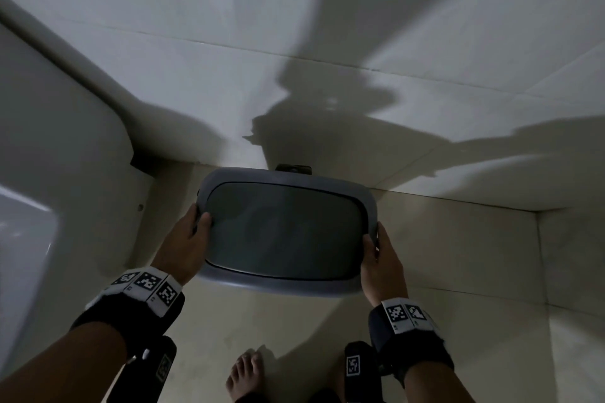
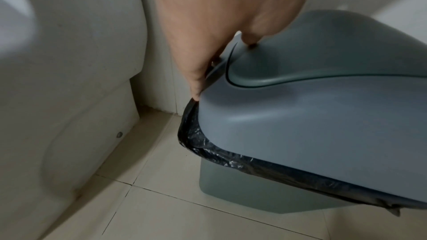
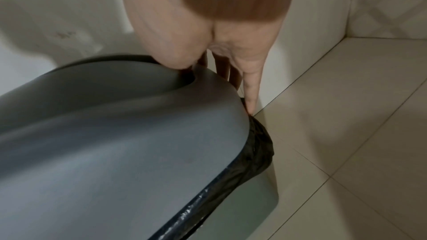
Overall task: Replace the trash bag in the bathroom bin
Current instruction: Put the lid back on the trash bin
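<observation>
A: Where's the bin (image 1: 284, 285)?
B: On the floor (image 1: 458, 271) beside the toilet (image 1: 49, 173); left hand (image 1: 186, 235) and right hand (image 1: 381, 258) grip its lid (image 1: 281, 226).
A: Progress?
B: Black bag (image 2: 208, 150) seemingly fitted; lid perhaps being seated.

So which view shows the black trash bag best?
The left wrist view: the black trash bag shows as a crinkled band under the grey lid, above the bin body. The right wrist view shows a shorter bunched stretch at one corner. The head view shows none; the lid covers it.
</observation>
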The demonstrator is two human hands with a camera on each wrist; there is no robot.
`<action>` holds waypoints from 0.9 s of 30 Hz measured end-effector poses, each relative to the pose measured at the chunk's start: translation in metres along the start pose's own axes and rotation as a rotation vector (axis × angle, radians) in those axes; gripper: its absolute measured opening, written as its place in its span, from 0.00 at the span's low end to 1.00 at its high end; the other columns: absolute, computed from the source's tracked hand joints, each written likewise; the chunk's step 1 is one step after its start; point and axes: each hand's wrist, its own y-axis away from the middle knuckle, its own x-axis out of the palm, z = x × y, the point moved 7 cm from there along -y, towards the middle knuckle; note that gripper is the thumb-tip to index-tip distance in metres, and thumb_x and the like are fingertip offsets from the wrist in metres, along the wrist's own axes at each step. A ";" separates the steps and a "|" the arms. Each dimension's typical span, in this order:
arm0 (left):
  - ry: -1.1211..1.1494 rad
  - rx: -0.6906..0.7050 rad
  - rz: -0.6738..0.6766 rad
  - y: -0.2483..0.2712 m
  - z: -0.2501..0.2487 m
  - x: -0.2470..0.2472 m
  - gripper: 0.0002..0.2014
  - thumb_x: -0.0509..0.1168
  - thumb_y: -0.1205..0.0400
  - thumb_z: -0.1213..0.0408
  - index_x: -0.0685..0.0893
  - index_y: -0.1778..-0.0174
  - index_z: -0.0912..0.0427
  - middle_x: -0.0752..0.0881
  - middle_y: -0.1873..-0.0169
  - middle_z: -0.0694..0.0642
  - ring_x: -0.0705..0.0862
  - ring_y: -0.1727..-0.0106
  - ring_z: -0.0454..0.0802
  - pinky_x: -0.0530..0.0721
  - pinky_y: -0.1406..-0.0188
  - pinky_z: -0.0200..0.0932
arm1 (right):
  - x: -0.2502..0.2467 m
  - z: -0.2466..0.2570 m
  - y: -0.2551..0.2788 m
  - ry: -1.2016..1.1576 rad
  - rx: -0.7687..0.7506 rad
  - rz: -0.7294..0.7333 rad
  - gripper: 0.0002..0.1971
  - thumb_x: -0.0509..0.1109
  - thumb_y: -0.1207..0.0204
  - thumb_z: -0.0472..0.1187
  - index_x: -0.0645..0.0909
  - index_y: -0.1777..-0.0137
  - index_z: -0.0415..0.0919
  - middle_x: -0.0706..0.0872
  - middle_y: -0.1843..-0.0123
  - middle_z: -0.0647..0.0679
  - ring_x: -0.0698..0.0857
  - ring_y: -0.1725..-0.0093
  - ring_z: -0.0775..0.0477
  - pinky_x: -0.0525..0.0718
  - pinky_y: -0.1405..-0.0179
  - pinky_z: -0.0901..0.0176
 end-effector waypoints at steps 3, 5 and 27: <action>-0.069 0.066 -0.001 -0.004 0.003 -0.002 0.20 0.48 0.11 0.63 0.68 0.22 0.57 0.75 0.26 0.62 0.73 0.26 0.62 0.69 0.35 0.47 | 0.001 -0.006 -0.002 -0.021 0.029 -0.014 0.23 0.53 0.14 0.50 0.63 0.20 0.51 0.77 0.26 0.46 0.76 0.29 0.41 0.74 0.33 0.52; -0.134 0.027 -0.019 -0.007 0.009 -0.007 0.21 0.49 0.11 0.63 0.68 0.21 0.54 0.77 0.28 0.62 0.76 0.30 0.64 0.72 0.37 0.49 | 0.002 -0.009 -0.003 -0.039 0.044 -0.010 0.24 0.54 0.15 0.51 0.63 0.19 0.52 0.77 0.25 0.47 0.76 0.28 0.43 0.75 0.32 0.51; -0.193 0.074 -0.003 -0.010 0.024 -0.003 0.26 0.52 0.13 0.62 0.57 0.17 0.49 0.79 0.30 0.66 0.79 0.34 0.66 0.73 0.40 0.48 | 0.002 -0.017 -0.009 -0.002 0.100 0.076 0.26 0.52 0.15 0.52 0.59 0.18 0.49 0.77 0.26 0.43 0.78 0.30 0.39 0.77 0.35 0.47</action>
